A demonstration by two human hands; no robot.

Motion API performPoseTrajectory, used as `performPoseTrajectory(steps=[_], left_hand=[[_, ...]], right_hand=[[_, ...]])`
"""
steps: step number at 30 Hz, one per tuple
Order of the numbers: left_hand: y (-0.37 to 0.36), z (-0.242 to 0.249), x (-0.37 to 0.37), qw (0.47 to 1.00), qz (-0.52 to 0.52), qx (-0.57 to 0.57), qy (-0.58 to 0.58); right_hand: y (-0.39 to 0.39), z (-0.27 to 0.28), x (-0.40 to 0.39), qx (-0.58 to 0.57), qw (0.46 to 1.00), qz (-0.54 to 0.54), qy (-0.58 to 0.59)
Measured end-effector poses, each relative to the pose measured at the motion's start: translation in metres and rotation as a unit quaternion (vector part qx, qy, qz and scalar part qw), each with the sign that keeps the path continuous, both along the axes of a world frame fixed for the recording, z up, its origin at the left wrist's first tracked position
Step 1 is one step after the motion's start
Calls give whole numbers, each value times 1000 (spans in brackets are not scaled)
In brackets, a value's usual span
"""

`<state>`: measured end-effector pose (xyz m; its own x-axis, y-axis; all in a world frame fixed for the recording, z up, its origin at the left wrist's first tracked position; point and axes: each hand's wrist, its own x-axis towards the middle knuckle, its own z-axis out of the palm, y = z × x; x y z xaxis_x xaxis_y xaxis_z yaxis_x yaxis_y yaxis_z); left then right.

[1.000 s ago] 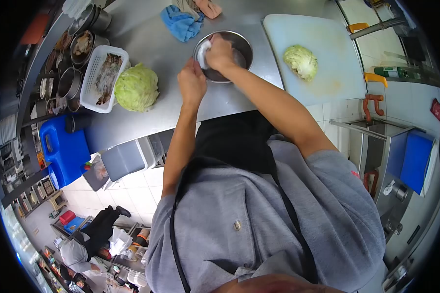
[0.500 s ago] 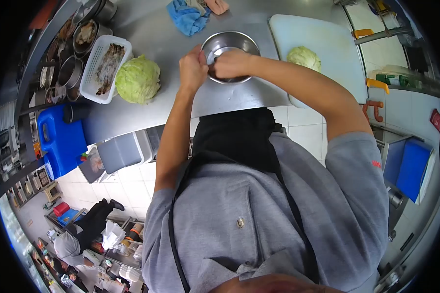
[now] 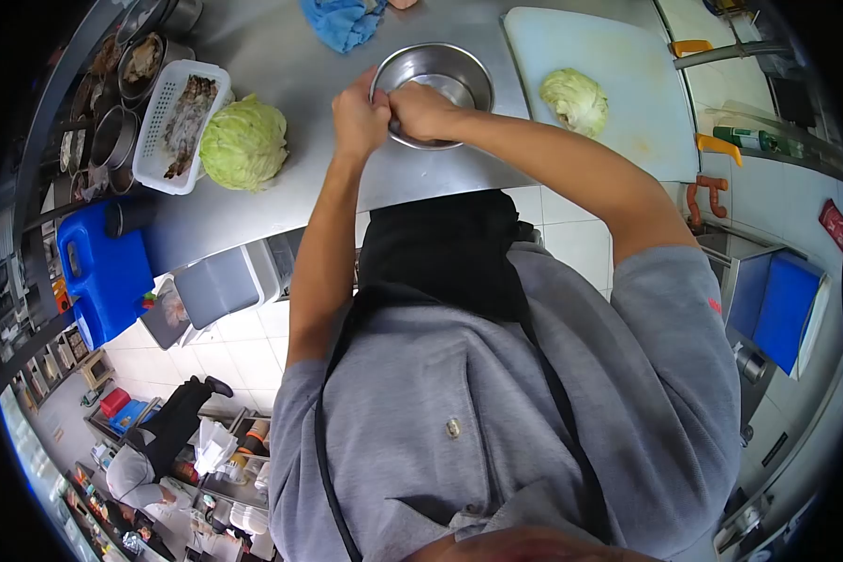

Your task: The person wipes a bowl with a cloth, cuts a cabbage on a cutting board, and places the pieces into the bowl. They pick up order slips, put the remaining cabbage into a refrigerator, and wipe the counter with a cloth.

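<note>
On the steel counter stands a shiny metal bowl. My left hand grips its left rim, thumb against the edge. Inside the bowl, close to that same rim, my right hand is curled closed; its fingertips and whatever they may hold are hidden. To the left sits a whole green cabbage. A smaller, pale cabbage rests on the white cutting board to the right.
A white basket of shrimp stands beyond the whole cabbage, near several metal pots. A blue cloth lies behind the bowl. A blue jerrycan is at the counter's left end. Another person works far off at lower left.
The whole view has shifted slightly. Inside the bowl, my right hand's fingers have moved from the near lower-left side up toward the left rim. My left hand keeps its grip.
</note>
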<state>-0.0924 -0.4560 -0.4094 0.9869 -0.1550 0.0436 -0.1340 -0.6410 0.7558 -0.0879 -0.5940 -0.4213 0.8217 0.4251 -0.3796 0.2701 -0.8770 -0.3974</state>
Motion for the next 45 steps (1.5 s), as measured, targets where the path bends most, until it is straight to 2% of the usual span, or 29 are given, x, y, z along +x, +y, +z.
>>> performPoseTrajectory(steps=[1,3,5,7,9,10,11,13,15,16,19,20,21,23,25,26,28,30,31,33,35,36,38,39,40,41,42,44,45], left_hand=[[4,-7,1,1000,-1,-1,-3],[4,-14,8,990,-44,-31,-130],[0,-11,3,993,-30,-28,-111],[-2,0,-2,995,-11,-25,-91],[-3,5,-4,1000,11,-17,-14],[-2,3,-3,1000,11,-17,-14],[-1,-2,-2,998,-2,-38,-44],[2,-5,-1,995,-11,-56,-79],[-3,-6,-4,998,-21,-30,-60],[-4,-2,-5,998,-15,-13,-52],[-2,-4,0,997,-39,-33,-52],[-1,-6,2,998,-35,-31,-50],[-1,-1,3,997,-51,-25,-54],[-2,2,-1,996,-60,-14,-57],[-8,0,-5,997,-54,8,-59],[-10,-4,-7,997,-37,12,-60],[-16,-12,-9,993,-15,-68,-100],[-19,-11,-14,993,9,-72,-95],[-19,-11,-14,993,17,-79,-90],[-18,-14,-12,991,21,-82,-107],[-15,-5,-19,987,39,-85,-127],[-12,14,-28,984,73,-79,-140],[1,28,-41,968,9,-102,-228],[6,47,-54,966,-45,-161,-199],[10,63,-67,955,-102,-220,-172],[16,66,-75,948,-104,-223,-205],[29,65,-81,953,-98,-220,-183],[67,60,-97,960,-64,-218,-161],[93,56,-110,963,-36,-216,-159]], right_hand=[[-1,0,1,53,998,-20,-39],[-15,8,6,31,996,0,-85],[-28,16,7,-125,985,87,-80],[-25,4,0,-109,989,77,-62],[-16,-2,-10,-23,992,102,-65],[-19,12,-6,-31,994,81,-60],[-25,8,5,-86,984,98,-119],[-36,17,9,-140,978,122,-100],[-31,16,-5,-106,973,185,-86],[-26,7,-12,-37,973,188,-126],[-12,2,-8,34,972,175,-150],[-17,5,1,-12,951,256,-171],[-20,1,4,-8,951,259,-170],[-27,-4,8,-86,962,173,-192],[-30,-2,-3,-89,990,13,-107],[-34,-9,-10,-103,990,30,-92],[-35,-12,-9,-114,988,64,-80],[-30,-7,0,-17,994,60,85],[-28,2,-3,81,986,-67,133],[-41,-26,5,302,897,-236,220],[-51,2,-1,501,779,-302,227],[-55,21,-4,513,777,-321,174],[-60,53,-19,536,768,-334,103],[-58,65,-30,550,762,-332,82],[-50,71,-42,584,742,-315,94],[-42,78,-52,618,719,-299,104],[-25,88,-64,616,724,-289,115],[9,108,-86,506,827,-241,40],[15,112,-90,503,831,-231,45]])
